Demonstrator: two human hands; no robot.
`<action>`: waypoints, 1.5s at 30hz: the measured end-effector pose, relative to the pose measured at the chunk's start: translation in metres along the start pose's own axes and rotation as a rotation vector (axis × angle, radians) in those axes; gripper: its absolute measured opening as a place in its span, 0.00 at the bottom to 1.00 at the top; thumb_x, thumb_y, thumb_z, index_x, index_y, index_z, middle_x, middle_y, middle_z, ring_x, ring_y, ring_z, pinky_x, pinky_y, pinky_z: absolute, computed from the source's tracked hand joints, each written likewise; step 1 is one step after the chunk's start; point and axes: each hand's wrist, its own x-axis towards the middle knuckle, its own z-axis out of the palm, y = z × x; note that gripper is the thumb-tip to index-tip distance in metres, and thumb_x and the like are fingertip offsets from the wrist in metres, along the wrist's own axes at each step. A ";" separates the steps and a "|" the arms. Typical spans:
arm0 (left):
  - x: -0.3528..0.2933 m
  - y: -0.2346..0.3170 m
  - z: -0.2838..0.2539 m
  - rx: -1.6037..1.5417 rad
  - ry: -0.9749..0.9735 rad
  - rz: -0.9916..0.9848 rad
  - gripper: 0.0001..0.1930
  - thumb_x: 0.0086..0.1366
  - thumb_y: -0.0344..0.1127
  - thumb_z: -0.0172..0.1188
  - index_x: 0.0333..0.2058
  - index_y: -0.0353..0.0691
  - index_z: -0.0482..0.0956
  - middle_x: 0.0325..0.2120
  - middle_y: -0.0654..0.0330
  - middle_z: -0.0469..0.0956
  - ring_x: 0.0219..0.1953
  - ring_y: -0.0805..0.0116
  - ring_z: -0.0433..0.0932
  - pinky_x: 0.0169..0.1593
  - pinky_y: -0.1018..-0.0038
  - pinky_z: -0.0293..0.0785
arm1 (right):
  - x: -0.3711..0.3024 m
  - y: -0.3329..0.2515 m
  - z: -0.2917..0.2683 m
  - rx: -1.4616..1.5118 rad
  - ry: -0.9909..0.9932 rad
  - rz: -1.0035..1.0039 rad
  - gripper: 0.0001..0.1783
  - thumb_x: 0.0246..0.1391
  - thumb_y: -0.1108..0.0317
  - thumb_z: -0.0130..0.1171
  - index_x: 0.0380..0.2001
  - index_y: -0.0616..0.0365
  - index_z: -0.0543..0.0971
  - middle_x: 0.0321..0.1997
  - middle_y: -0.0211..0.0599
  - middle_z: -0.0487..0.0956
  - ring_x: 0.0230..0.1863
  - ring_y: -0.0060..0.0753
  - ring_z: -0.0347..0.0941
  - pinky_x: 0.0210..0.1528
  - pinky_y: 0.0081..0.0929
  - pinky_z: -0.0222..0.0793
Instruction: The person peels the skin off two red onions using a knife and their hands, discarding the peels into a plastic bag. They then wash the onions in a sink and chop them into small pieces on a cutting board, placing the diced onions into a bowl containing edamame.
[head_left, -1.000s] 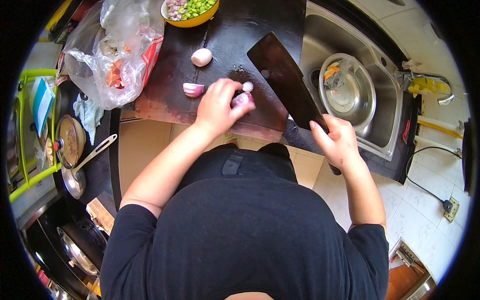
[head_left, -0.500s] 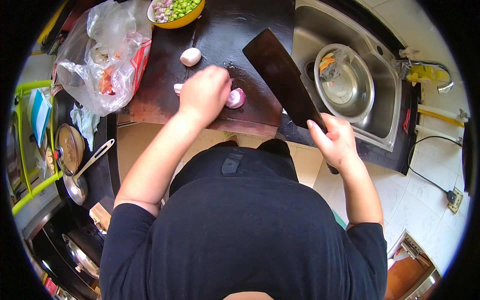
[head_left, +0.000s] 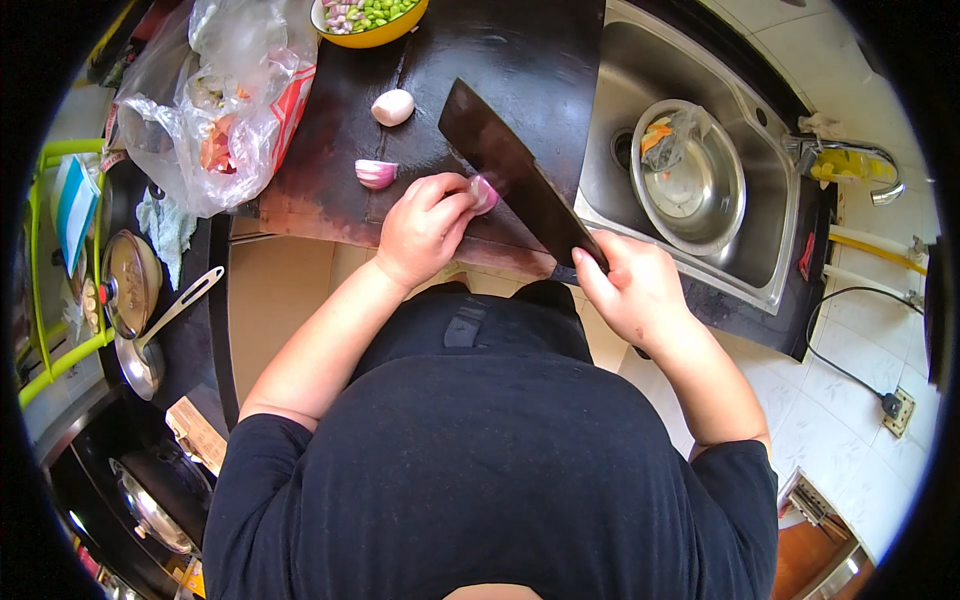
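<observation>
My right hand [head_left: 640, 288] is wrapped round the handle of a wide dark cleaver [head_left: 515, 178], its blade slanting up and left over the dark board [head_left: 500, 70]. With its fingertips, my left hand [head_left: 428, 225] grips a piece of red onion [head_left: 484, 194] close beside the blade. Whether the edge touches the onion cannot be made out. Left of that hand lies a cut purple-and-white onion piece [head_left: 376, 174]. Above it rests a pale, rounded, egg-sized bulb [head_left: 393, 107].
A yellow bowl [head_left: 375, 38] of chopped green and purple pieces stands at the far edge. A clear plastic bag [head_left: 215, 130] with scraps lies on the left. At right, a metal basin [head_left: 725, 190] sits in the sink [head_left: 610, 75]. A ladle [head_left: 140, 365] and lidded pot [head_left: 130, 280] are further left.
My left hand has moved from above the cut onion piece to the right, onto the other piece. The cleaver has swung left beside it. The cut piece is now in full view.
</observation>
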 end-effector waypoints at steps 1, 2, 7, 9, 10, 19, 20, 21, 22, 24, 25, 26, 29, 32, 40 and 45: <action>0.000 0.000 0.000 0.006 0.013 0.009 0.10 0.48 0.24 0.62 0.32 0.37 0.76 0.35 0.57 0.74 0.37 0.56 0.74 0.40 0.68 0.72 | 0.003 -0.005 -0.001 0.013 -0.008 0.002 0.13 0.53 0.58 0.50 0.26 0.56 0.75 0.21 0.45 0.76 0.26 0.50 0.75 0.30 0.41 0.70; 0.000 0.000 0.001 0.013 0.028 0.016 0.10 0.48 0.24 0.62 0.32 0.37 0.76 0.35 0.57 0.73 0.36 0.57 0.74 0.39 0.68 0.72 | 0.005 -0.007 -0.001 -0.015 -0.007 -0.007 0.13 0.53 0.58 0.50 0.27 0.57 0.75 0.21 0.46 0.76 0.26 0.50 0.75 0.30 0.42 0.70; -0.003 -0.004 0.005 -0.014 0.063 0.021 0.10 0.48 0.24 0.62 0.31 0.37 0.75 0.34 0.57 0.74 0.36 0.56 0.74 0.39 0.67 0.72 | 0.017 -0.016 0.000 -0.143 -0.099 -0.006 0.13 0.54 0.60 0.49 0.27 0.58 0.75 0.21 0.47 0.76 0.26 0.50 0.75 0.31 0.41 0.71; -0.003 -0.005 0.005 -0.037 0.046 0.014 0.11 0.47 0.24 0.63 0.32 0.36 0.75 0.34 0.56 0.74 0.36 0.55 0.74 0.40 0.66 0.72 | 0.022 -0.013 0.012 -0.203 -0.094 -0.014 0.13 0.54 0.60 0.49 0.27 0.58 0.75 0.21 0.47 0.76 0.26 0.49 0.75 0.31 0.41 0.71; -0.003 -0.005 0.004 -0.037 0.050 0.017 0.10 0.47 0.24 0.62 0.31 0.36 0.75 0.33 0.56 0.74 0.36 0.55 0.74 0.40 0.66 0.72 | 0.023 -0.012 0.016 -0.232 -0.092 -0.017 0.13 0.54 0.60 0.49 0.27 0.58 0.75 0.21 0.47 0.77 0.26 0.49 0.75 0.31 0.41 0.71; -0.004 -0.007 0.005 -0.016 0.101 0.056 0.11 0.46 0.24 0.61 0.31 0.36 0.75 0.34 0.58 0.73 0.37 0.57 0.73 0.40 0.68 0.72 | 0.011 -0.026 -0.002 -0.216 -0.027 -0.100 0.11 0.53 0.61 0.50 0.30 0.58 0.75 0.21 0.45 0.77 0.24 0.47 0.75 0.28 0.40 0.71; -0.005 -0.007 0.005 -0.026 0.100 0.047 0.11 0.46 0.24 0.62 0.31 0.36 0.76 0.34 0.57 0.74 0.37 0.57 0.73 0.41 0.67 0.72 | 0.012 -0.027 -0.001 -0.227 -0.050 -0.095 0.11 0.53 0.61 0.50 0.29 0.58 0.74 0.21 0.46 0.77 0.24 0.47 0.75 0.28 0.40 0.71; -0.005 -0.006 0.005 -0.035 0.099 0.037 0.10 0.46 0.23 0.62 0.31 0.35 0.76 0.33 0.56 0.74 0.37 0.56 0.73 0.41 0.66 0.71 | 0.014 -0.029 -0.001 -0.239 -0.072 -0.090 0.11 0.53 0.61 0.50 0.29 0.58 0.74 0.21 0.46 0.77 0.24 0.47 0.75 0.28 0.40 0.71; -0.005 -0.007 0.005 -0.037 0.096 0.037 0.10 0.46 0.23 0.62 0.31 0.35 0.76 0.33 0.56 0.74 0.37 0.56 0.73 0.41 0.66 0.71 | 0.015 -0.031 0.000 -0.248 -0.090 -0.077 0.11 0.53 0.61 0.49 0.28 0.58 0.74 0.21 0.46 0.76 0.24 0.48 0.75 0.28 0.40 0.71; -0.005 -0.007 0.005 -0.039 0.089 0.035 0.10 0.46 0.23 0.62 0.31 0.35 0.76 0.33 0.56 0.74 0.37 0.56 0.73 0.42 0.66 0.71 | 0.019 -0.034 0.002 -0.266 -0.126 -0.051 0.12 0.53 0.61 0.49 0.27 0.59 0.74 0.20 0.47 0.76 0.24 0.48 0.75 0.28 0.41 0.71; -0.006 -0.007 0.005 -0.037 0.092 0.030 0.10 0.46 0.23 0.62 0.31 0.35 0.76 0.33 0.56 0.74 0.37 0.56 0.73 0.41 0.66 0.71 | 0.021 -0.033 0.008 -0.277 -0.136 -0.055 0.12 0.53 0.62 0.49 0.27 0.59 0.73 0.21 0.47 0.76 0.24 0.48 0.75 0.29 0.41 0.71; -0.005 -0.007 0.005 -0.035 0.096 0.032 0.11 0.46 0.23 0.62 0.31 0.35 0.76 0.33 0.56 0.74 0.37 0.56 0.73 0.41 0.66 0.71 | 0.025 -0.029 0.017 -0.290 -0.139 -0.056 0.12 0.53 0.62 0.49 0.26 0.60 0.73 0.21 0.48 0.76 0.25 0.49 0.75 0.29 0.41 0.71; -0.005 -0.009 0.005 -0.024 0.091 0.046 0.10 0.46 0.25 0.61 0.31 0.36 0.76 0.34 0.58 0.73 0.38 0.57 0.73 0.39 0.68 0.73 | 0.024 -0.026 0.018 -0.237 -0.124 -0.031 0.12 0.53 0.61 0.48 0.27 0.60 0.74 0.22 0.48 0.77 0.25 0.50 0.75 0.31 0.41 0.71; -0.006 -0.009 0.005 -0.019 0.103 0.041 0.10 0.46 0.26 0.61 0.31 0.38 0.76 0.35 0.58 0.73 0.38 0.58 0.73 0.38 0.69 0.74 | 0.015 -0.023 0.008 -0.176 -0.054 -0.037 0.12 0.53 0.61 0.50 0.31 0.58 0.76 0.22 0.46 0.77 0.25 0.49 0.75 0.30 0.41 0.71; -0.006 -0.007 0.004 -0.023 0.082 0.020 0.09 0.46 0.25 0.62 0.30 0.36 0.77 0.32 0.57 0.74 0.37 0.56 0.73 0.39 0.67 0.72 | 0.016 -0.040 0.005 -0.236 -0.175 -0.031 0.11 0.52 0.63 0.51 0.32 0.59 0.76 0.22 0.48 0.76 0.25 0.53 0.73 0.31 0.43 0.70; -0.007 -0.006 0.003 0.000 0.068 0.018 0.08 0.46 0.26 0.60 0.29 0.38 0.77 0.32 0.59 0.73 0.37 0.58 0.73 0.38 0.69 0.74 | 0.024 -0.031 0.025 -0.259 -0.100 -0.059 0.12 0.53 0.61 0.49 0.26 0.59 0.74 0.20 0.45 0.77 0.23 0.49 0.75 0.28 0.40 0.72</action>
